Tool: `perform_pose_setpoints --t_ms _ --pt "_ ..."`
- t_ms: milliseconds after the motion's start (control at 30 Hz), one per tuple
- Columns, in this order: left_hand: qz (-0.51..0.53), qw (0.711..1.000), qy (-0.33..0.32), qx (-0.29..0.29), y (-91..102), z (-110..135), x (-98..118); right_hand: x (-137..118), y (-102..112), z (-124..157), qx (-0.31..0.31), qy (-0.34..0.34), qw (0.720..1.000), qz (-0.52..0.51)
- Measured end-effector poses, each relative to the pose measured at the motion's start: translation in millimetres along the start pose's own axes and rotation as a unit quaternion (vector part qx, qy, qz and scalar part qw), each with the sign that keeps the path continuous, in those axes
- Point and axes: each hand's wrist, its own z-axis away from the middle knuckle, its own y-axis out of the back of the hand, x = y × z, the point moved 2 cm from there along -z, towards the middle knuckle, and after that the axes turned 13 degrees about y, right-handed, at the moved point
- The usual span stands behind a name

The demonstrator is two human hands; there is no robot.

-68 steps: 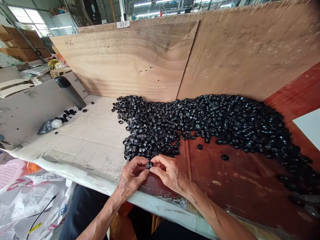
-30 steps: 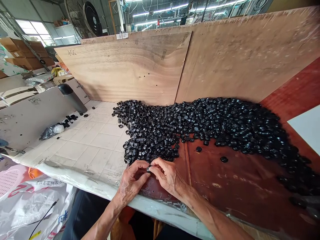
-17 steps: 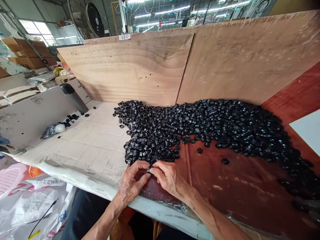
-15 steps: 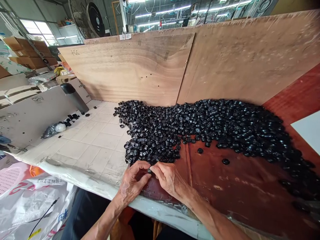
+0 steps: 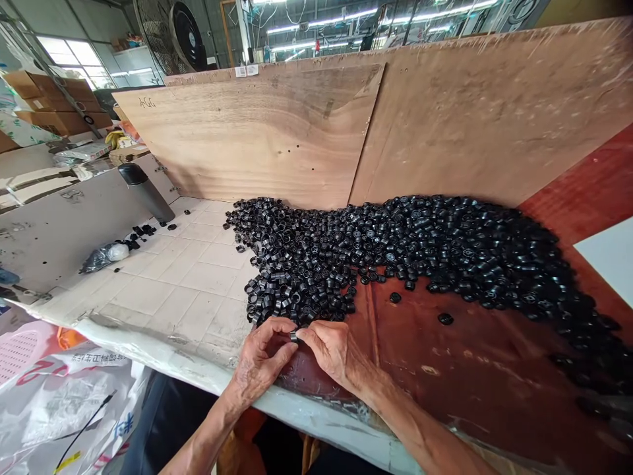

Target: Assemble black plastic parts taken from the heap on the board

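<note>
Near the table's front edge, my left hand [image 5: 263, 353] and my right hand [image 5: 330, 346] meet fingertip to fingertip. Between them is a small black cap-like part [image 5: 293, 336], pinched by the left thumb and index finger, with the right thumb and fingers closed on its other side. Most of the part is covered by fingers, so its exact shape cannot be made out. Just beyond my hands lies a large heap of small black round caps [image 5: 301, 264], many of them hollow rings. Two loose caps, one a black disc [image 5: 446, 319], lie apart on the red-brown surface.
A wooden board [image 5: 247, 138] walls off the back. On the pale left side stand a dark bottle [image 5: 148, 193], leaning, and a small plastic bag [image 5: 101, 257] beside scattered black bits. White sacks [image 5: 74, 409] hang below at left. A fan [image 5: 185, 36] stands behind the board.
Almost nothing differs. Both hands keep their pinch on the small black part, and the whole view has shifted very slightly.
</note>
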Motion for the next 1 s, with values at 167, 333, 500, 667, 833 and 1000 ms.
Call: perform_pose_setpoints --t_ms 167,333,500,667,833,1000 --pt "0.016 1.0 0.006 0.006 0.0 -0.7 -1.7 -4.4 2.4 -0.6 -0.001 0.001 0.999 -0.045" --pt "0.006 1.0 0.013 0.022 0.9 -0.8 -5.2 -3.2 3.2 -0.2 -0.003 -0.032 0.999 -0.028" --pt "0.012 0.999 0.029 0.025 0.6 -0.9 -4.8 -3.6 1.7 1.0 -0.02 -0.035 0.997 -0.071" --pt "0.011 0.999 0.028 0.025 0.8 -1.2 -6.4 -5.4 3.6 -0.4 -0.001 -0.026 0.998 -0.053" --pt "0.011 0.999 0.025 0.017 0.9 -1.0 -8.0 -4.8 4.6 -1.6 0.008 -0.017 0.999 -0.05" --pt "0.013 1.0 0.016 0.011 0.5 -1.6 -2.7 -4.2 4.2 -1.0 0.002 -0.038 0.998 -0.047"
